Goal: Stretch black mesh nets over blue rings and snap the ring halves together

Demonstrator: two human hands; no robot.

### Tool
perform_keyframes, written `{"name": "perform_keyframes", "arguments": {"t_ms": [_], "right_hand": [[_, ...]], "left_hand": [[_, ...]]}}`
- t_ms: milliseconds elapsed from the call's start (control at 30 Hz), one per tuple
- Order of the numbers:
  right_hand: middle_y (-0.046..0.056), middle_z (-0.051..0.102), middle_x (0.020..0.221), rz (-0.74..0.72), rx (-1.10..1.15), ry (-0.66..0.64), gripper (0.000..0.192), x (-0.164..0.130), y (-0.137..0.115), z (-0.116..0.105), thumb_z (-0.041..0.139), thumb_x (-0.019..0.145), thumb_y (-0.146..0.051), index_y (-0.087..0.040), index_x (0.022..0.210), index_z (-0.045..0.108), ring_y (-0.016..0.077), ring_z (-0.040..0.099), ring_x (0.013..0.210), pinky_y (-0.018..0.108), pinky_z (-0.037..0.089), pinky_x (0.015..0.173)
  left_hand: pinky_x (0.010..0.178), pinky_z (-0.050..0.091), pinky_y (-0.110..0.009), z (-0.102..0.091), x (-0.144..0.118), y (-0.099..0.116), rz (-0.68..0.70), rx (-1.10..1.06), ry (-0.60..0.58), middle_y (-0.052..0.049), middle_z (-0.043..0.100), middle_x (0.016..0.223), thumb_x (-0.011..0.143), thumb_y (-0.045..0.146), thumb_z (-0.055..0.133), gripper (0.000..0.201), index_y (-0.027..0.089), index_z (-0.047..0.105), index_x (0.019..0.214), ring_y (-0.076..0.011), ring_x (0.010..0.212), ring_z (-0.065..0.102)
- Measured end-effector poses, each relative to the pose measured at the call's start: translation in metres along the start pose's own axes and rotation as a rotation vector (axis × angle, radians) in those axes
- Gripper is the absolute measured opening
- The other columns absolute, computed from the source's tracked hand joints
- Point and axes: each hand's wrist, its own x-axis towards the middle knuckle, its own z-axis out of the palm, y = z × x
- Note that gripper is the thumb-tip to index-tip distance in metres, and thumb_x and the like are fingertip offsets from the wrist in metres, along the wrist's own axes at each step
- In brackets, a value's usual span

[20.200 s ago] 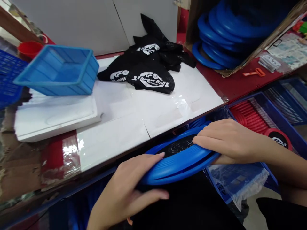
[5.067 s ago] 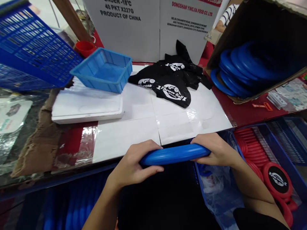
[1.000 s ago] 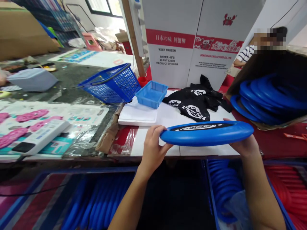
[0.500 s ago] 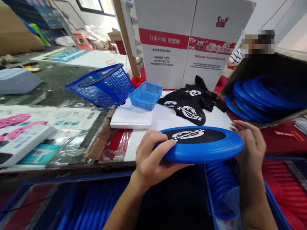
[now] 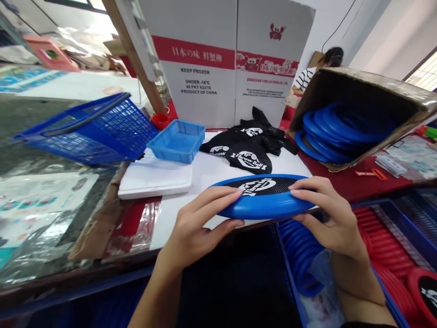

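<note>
A blue flying disc (image 5: pixel 264 207) with a black printed fabric centre is held nearly level in front of me, over the front edge of the white work surface. My left hand (image 5: pixel 205 218) grips its left rim, fingers on top and thumb below. On the right rim, my right hand (image 5: pixel 324 212) has its fingertips on the upper face near the black centre and its thumb underneath. Just behind the disc lies a loose pile of black printed fabric pieces (image 5: pixel 249 159), marked "Throw Ball".
Left of the fabric are a light-blue tray (image 5: pixel 179 143), a white foam slab (image 5: pixel 157 180) and a tilted blue basket (image 5: pixel 102 132). A carton (image 5: pixel 385 82) of blue rings (image 5: pixel 341 132) lies at right. Red rings (image 5: pixel 385 246) fill a crate below. A person (image 5: pixel 303 77) sits behind.
My right hand has moved onto the disc's right rim and now grips it. The disc has turned, so its print sits at another angle. The view has swung right.
</note>
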Motion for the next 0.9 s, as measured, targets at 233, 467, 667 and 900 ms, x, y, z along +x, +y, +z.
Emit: {"name": "perform_keyframes", "arguments": {"t_ms": [233,467,667,900], "right_hand": [[0.011,0.079,0.125,-0.113,-0.16,-0.077,0.044,0.013,-0.01,0.002,0.075,0.101,-0.03,-0.025,0.144,0.067,0.0316,0.072,0.115,0.05,0.057,0.102],[0.009,0.082,0.115,-0.112,-0.154,0.087,0.04,0.012,-0.018,0.02,0.07,0.102,-0.025,-0.025,0.142,0.067,0.0298,0.076,0.102,0.047,0.058,0.09],[0.008,0.083,0.113,-0.163,-0.157,0.122,0.042,0.007,-0.013,0.024,0.069,0.103,-0.033,-0.029,0.145,0.067,0.031,0.078,0.097,0.049,0.058,0.084],[0.001,0.087,0.107,-0.399,-0.053,-0.243,0.031,-0.023,-0.006,0.003,0.07,0.102,-0.04,-0.036,0.131,0.077,0.0285,0.08,0.092,0.049,0.061,0.09]], "left_hand": [[0.1,0.066,-0.041,0.011,0.005,-0.004,0.034,-0.085,0.011,-0.012,0.079,0.129,0.102,0.026,0.075,0.044,0.025,0.068,0.146,-0.0257,0.114,0.078],[0.097,0.066,-0.044,0.018,0.003,0.004,0.034,-0.015,0.117,-0.009,0.082,0.122,0.101,0.019,0.076,0.046,0.026,0.068,0.145,-0.0272,0.111,0.079],[0.094,0.067,-0.046,0.016,0.0,0.019,0.031,0.019,0.128,-0.009,0.083,0.121,0.102,0.024,0.075,0.042,0.025,0.069,0.143,-0.0277,0.109,0.079],[0.103,0.065,-0.042,0.017,-0.082,0.048,-0.026,0.105,0.069,-0.014,0.083,0.12,0.107,0.033,0.063,0.035,0.019,0.065,0.14,-0.0253,0.115,0.079]]}}
